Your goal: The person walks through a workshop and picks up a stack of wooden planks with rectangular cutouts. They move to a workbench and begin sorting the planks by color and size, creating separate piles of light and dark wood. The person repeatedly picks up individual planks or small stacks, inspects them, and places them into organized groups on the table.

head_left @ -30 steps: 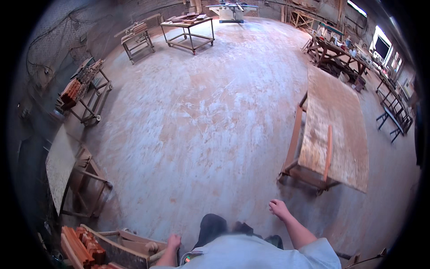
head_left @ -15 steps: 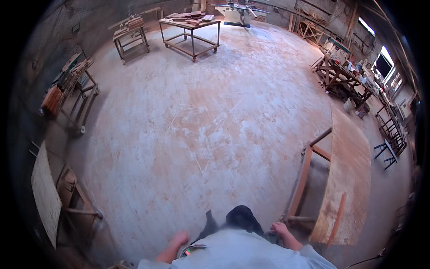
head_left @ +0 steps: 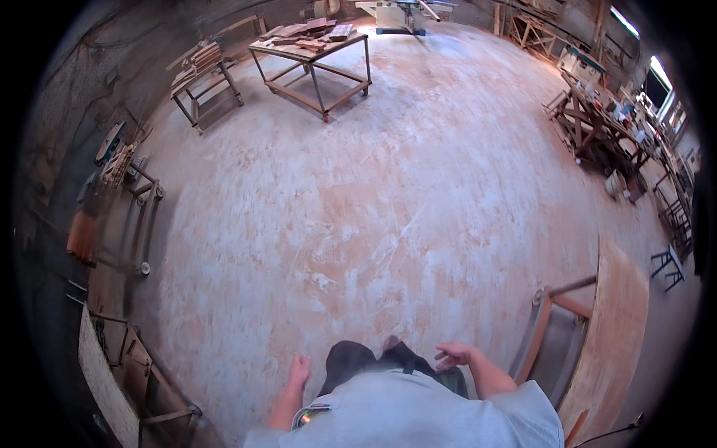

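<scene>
Both my arms hang forward beside my body as I stand over a dusty floor [head_left: 321, 216]. My left hand [head_left: 300, 367] is loosely curled over the floor, left of my dark-trousered leg, and nothing shows in it. In front of my right thigh, my right hand [head_left: 454, 354] is held with its fingers stretched out and apart, holding nothing. The nearest thing on that side is a wheeled frame [head_left: 539, 328] bearing a large wooden panel [head_left: 620, 336]. A narrow reddish strip [head_left: 576, 428] lies on the panel.
Ahead stands a wheeled table [head_left: 321, 54] stacked with wood pieces, beside a smaller stand [head_left: 202, 71] with boards. A machine [head_left: 399, 19] is at the back. At left are a cart [head_left: 142, 201] and a pale panel [head_left: 104, 381]; at right, a cluttered workbench [head_left: 609, 123] and blue stool [head_left: 667, 267].
I have moved forward, so the far tables look nearer and the side panels have slid back. My right hand has risen and opened its fingers; my left has swung forward.
</scene>
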Demonstrator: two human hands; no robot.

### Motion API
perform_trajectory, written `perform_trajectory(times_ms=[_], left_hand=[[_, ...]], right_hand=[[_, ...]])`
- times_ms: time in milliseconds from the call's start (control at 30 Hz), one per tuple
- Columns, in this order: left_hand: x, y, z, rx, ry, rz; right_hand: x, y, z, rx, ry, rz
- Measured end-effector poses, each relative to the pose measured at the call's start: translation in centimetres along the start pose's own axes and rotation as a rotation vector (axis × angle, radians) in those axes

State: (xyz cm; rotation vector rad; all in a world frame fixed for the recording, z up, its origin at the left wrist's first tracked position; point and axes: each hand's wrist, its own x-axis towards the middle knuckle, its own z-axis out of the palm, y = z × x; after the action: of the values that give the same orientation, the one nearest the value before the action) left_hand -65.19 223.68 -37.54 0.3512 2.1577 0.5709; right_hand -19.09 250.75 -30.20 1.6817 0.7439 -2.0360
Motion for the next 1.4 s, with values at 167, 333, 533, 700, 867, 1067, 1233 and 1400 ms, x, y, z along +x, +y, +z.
perform_trajectory(times_ms=[167, 333, 533, 700, 867, 1067, 1233, 1400], left_hand=[[3.4, 5.1, 5.0, 0.110, -0.225, -0.135], [17.8, 15.3, 0.1, 0.503, -0.486, 0.096], [40.1, 31.0, -4.3, 0.333, -0.181, -0.103], [55.6, 49.4, -5.2, 0.154, -0.019, 0.278], [58.7, 68.5, -2.8, -0.060, -0.214, 0.112], [64.1, 67.2, -2.0, 0.341, -0.171, 0.184], [68.9, 72.4, -4.0, -0.175, -0.145, -0.238], [78.9, 76.9, -5.1, 0.083, -0.163, -0.275]], right_hand=[[1.6, -19.3, -5.7, -0.042, 0.154, -0.300], [5.3, -28.8, -9.5, 0.139, 0.270, -0.262], [4.5, -36.7, -9.8, -0.059, 0.370, -0.164], [10.3, -43.6, -12.8, 0.422, 0.341, -0.256], [19.7, -51.3, -21.1, 0.044, 0.408, -0.355], [18.0, -79.5, -26.1, 0.410, 0.432, -0.209], [16.6, -100.2, -31.6, 0.318, 0.474, -0.448], [17.3, -114.6, -33.3, 0.335, 0.481, -0.536]])
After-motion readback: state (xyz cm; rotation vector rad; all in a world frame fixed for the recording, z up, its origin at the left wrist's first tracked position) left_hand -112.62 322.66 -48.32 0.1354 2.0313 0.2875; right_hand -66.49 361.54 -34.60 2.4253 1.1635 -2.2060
